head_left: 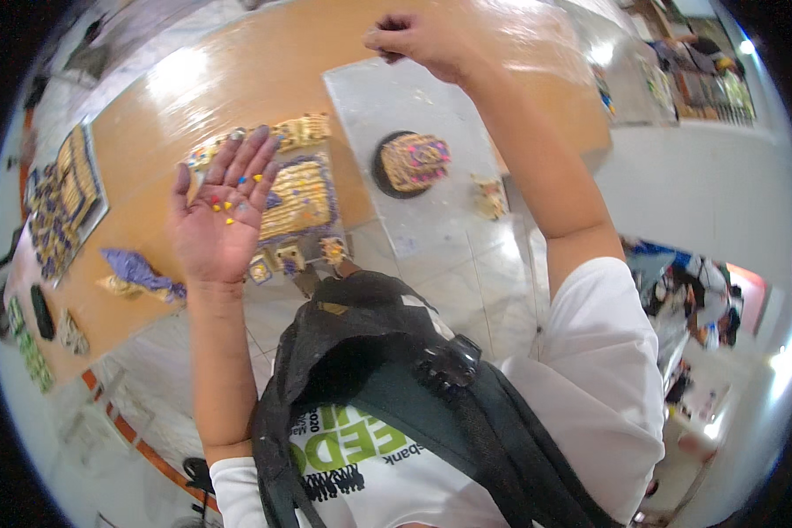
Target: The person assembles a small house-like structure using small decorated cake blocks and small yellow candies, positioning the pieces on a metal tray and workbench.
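Pieces, tiny, red, yellow and blue, on the outspread left grip
They lie left of the pink-and-tan iced cake; beyond it the right grip curls, contents unclear. Keep the left grip level.

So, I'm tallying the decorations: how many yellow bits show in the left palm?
3 visible in the left hand: one yellow bit farthest from the wrist, a second in the upper palm, a third just below it. Blur may hide others.
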The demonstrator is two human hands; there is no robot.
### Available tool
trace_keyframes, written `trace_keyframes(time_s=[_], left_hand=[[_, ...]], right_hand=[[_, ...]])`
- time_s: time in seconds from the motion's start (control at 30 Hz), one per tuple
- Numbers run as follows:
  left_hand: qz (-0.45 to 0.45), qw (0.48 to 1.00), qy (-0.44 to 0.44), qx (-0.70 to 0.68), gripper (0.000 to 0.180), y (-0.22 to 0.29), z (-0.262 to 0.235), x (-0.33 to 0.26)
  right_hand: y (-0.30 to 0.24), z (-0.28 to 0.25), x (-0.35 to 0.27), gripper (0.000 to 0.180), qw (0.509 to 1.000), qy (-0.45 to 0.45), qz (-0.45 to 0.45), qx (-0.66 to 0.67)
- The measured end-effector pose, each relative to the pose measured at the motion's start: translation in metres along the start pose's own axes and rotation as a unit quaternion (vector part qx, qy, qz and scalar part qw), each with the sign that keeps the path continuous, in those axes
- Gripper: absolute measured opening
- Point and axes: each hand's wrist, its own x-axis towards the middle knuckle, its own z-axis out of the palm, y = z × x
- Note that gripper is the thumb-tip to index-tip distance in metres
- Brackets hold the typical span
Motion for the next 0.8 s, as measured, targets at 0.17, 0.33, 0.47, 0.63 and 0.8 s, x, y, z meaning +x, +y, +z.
trace_keyframes(time_s=[0.17, 0.33, 0.47, 0.63, 0.8], left_hand=[[-0.053, 0.997, -0.046, 0.035, 0.063, -0.019, 0.020, 0.006], [-0.082, 0.994, -0.058, 0.037, 0.065, -0.031, 0.019, 0.019], [-0.082, 0.990, -0.013, 0.112, 0.064, -0.034, 0.026, 0.035], [0.011, 0.967, 0.038, 0.251, 0.057, -0.046, 0.028, 0.050], [0.108, 0.866, 0.001, 0.489, 0.052, -0.081, 0.045, 0.054]], right_hand=[[-0.050, -0.022, -0.066, 0.032, 0.994, 0.057, -0.060, -0.073], [-0.061, 0.018, -0.105, 0.026, 0.993, 0.077, -0.056, 0.066], [-0.014, 0.084, -0.102, 0.021, 0.933, 0.210, -0.013, 0.292], [-0.013, 0.145, -0.074, 0.011, 0.698, 0.282, 0.083, 0.653], [-0.020, 0.135, -0.061, 0.019, 0.601, 0.233, 0.102, 0.758]])
